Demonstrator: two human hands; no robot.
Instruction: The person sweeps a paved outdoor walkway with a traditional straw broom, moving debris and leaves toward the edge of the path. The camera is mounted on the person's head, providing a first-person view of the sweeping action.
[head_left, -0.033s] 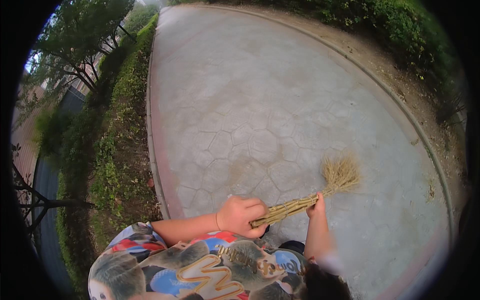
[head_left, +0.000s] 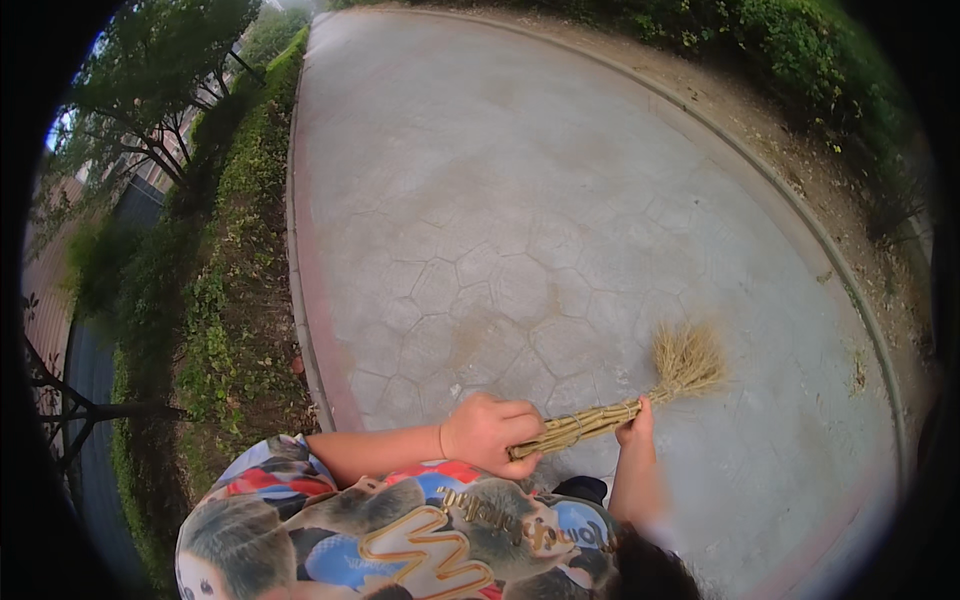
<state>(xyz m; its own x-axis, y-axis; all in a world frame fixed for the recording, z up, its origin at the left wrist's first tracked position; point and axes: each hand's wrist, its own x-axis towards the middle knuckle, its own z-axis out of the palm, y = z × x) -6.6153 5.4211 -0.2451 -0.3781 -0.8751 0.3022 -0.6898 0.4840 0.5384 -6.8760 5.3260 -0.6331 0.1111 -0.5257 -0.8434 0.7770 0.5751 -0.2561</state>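
Note:
A short twig broom is held across the front of my body, its handle made of bundled stalks tied round with wire or cord. My left hand is closed round the handle's end, at the left. Farther right, my right hand grips the broom just below the bristles, its thumb lying along the stalks. The straw-coloured bristles fan out past the right hand, up and to the right. Most of the right hand's fingers are hidden beneath the handle.
Grey paving with a pattern of many-sided stones stretches ahead. A kerb and a trimmed hedge run along the left. Another kerb curves along the right, with bare soil and bushes beyond. Part of a dark shoe shows below the broom.
The broom and both hands have shifted slightly to the right and down in the picture. Both hands keep the same hold on it.

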